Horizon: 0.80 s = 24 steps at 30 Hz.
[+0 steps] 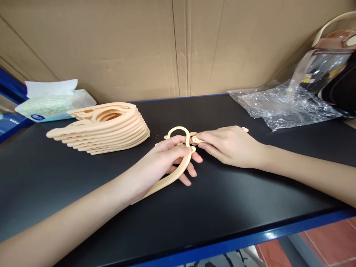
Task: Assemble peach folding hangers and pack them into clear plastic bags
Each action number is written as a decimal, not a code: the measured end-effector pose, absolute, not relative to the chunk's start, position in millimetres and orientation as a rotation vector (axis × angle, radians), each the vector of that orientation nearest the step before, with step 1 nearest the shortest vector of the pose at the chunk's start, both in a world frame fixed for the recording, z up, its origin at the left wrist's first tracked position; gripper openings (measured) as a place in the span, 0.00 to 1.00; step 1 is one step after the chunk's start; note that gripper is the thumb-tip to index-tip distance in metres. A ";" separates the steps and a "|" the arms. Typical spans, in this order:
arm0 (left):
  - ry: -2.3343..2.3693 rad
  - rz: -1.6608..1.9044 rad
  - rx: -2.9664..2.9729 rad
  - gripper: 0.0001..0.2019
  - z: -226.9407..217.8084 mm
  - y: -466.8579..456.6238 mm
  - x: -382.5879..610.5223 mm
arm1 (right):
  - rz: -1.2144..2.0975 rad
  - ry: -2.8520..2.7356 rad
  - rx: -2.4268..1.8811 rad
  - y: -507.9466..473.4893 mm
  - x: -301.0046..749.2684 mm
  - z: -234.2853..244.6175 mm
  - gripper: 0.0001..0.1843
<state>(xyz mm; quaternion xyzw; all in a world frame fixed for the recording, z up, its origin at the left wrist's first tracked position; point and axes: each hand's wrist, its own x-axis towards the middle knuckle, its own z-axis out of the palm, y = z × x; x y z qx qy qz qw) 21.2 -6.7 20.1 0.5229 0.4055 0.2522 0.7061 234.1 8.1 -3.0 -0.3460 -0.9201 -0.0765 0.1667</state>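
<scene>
Well left of the left hand (pixel 164 159) sits a tissue box (pixel 52 105). Nearer lies a stack of hangers (pixel 105 128) (several, neatly nested, seemingly done). The left hand's fingers curl around one loose hanger (pixel 162 184), not yet stacked, and the right hand (pixel 228 146) pinches its end by the hook. Beyond the right hand lies a plastic bag (pixel 280 105).

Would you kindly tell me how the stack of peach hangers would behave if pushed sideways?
The stack of hangers looks thin plastic, so probably light. Its layers fan out unevenly, so a push would likely slide the top ones off. The smooth black table suggests little grip underneath.
</scene>
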 end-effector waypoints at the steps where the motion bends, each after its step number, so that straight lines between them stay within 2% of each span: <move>1: 0.899 0.562 1.160 0.04 20.2 -6.6 21.4 | -0.211 -2.622 -0.980 8.3 234.4 -3.2 0.14; 17: 0.903 0.564 1.136 0.03 20.7 -4.6 22.9 | -0.150 -2.701 -0.854 7.5 236.5 -0.3 0.18; 24: 0.855 0.501 1.174 0.05 16.3 -1.5 17.9 | -0.144 -2.708 -0.886 6.5 236.7 -0.7 0.15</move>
